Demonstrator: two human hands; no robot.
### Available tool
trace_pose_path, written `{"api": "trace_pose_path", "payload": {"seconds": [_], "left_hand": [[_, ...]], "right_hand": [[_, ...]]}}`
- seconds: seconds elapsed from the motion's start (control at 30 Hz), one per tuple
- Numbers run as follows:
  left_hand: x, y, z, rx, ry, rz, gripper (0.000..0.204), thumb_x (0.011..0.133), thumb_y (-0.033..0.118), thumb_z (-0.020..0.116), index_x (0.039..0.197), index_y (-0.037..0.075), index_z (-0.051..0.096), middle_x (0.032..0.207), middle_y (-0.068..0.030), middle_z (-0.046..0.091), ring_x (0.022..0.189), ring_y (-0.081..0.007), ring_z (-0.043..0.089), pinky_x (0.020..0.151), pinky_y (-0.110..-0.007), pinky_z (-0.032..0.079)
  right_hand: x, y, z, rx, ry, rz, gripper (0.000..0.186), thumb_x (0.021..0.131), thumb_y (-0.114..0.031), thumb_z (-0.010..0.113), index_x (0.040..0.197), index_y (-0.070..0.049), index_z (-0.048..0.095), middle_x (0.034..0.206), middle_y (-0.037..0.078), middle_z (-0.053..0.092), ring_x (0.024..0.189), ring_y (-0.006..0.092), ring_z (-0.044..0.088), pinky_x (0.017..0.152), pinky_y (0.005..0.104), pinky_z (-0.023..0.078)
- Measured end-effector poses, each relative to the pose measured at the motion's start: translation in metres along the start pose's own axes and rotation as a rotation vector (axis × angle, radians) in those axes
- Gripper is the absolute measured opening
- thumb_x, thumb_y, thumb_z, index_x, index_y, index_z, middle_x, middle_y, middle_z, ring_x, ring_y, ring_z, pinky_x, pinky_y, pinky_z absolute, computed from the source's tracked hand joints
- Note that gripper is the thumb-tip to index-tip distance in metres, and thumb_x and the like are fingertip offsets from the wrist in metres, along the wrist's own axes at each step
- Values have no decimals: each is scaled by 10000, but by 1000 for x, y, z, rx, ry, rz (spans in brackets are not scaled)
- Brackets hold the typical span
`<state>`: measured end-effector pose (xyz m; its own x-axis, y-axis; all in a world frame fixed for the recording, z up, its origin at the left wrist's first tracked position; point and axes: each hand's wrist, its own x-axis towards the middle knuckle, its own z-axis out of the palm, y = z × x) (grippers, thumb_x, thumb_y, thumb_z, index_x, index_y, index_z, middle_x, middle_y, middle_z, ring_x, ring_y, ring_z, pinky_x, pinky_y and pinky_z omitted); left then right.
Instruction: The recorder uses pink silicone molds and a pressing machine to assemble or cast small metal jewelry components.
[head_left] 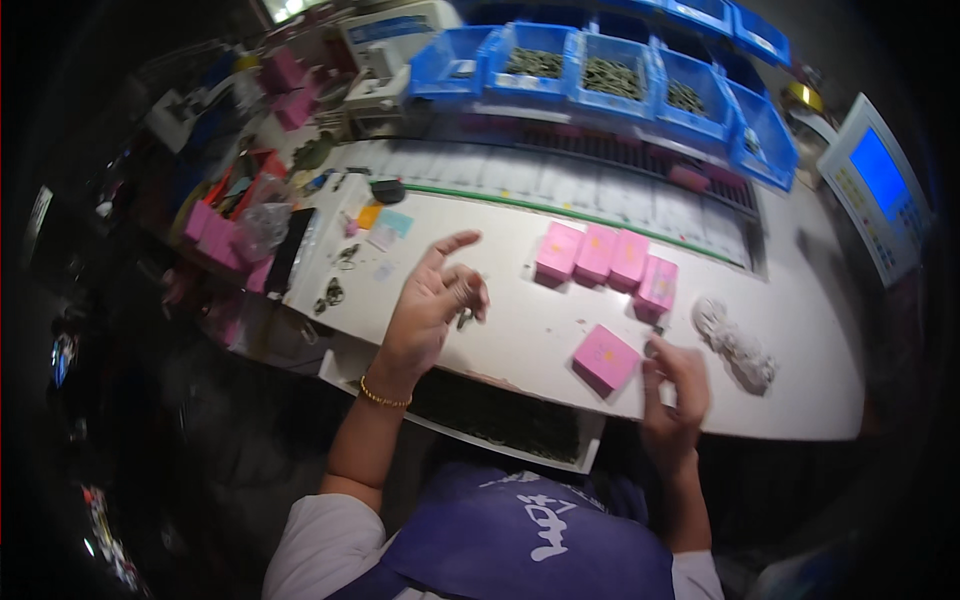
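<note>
My left hand [440, 300] is raised over the left-middle of the white bench, index finger extended, the other fingers curled on a small metal piece [464, 319]. My right hand [678, 385] is at the front right, blurred, thumb and index closed around a small dark piece [656, 331]. Just left of it lies a single pink box [606, 357]. Behind, four pink boxes [594, 251] stand in a slanting row. A white bunched bundle [733, 345] lies to the right.
Blue bins [610, 78], some holding small metal parts, line the back. A keypad display [880, 190] stands at right. Pink boxes [215, 237], a red tray [247, 170] and loose items crowd the left. An open drawer [470, 420] sits below the bench [520, 330]'s front edge.
</note>
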<state>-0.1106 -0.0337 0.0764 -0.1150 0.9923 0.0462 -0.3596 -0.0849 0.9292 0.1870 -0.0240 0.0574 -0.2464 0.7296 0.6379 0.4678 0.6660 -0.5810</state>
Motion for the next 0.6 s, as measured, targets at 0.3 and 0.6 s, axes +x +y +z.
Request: {"api": "trace_pose_path", "payload": {"seconds": [0.3,0.6], "left_hand": [[-14,-6,58,-83,-330,-355,818,835,184,807,1466,-29,332,725,-25,630,593,-99,588,537,-220,471],[-60,-49,70,90,-217,-268,365,984,141,629,1321,3,609,925,-90,703,745,-114,608,718,-243,512]], "right_hand": [[37,-23,19,517,-402,-2,311,860,-22,722,1162,-28,648,1070,120,637,969,295,598,837,374,499],[15,-21,23,145,42,-181,324,745,96,717,1047,-8,662,924,119,619,827,300,593,688,385,496]]}}
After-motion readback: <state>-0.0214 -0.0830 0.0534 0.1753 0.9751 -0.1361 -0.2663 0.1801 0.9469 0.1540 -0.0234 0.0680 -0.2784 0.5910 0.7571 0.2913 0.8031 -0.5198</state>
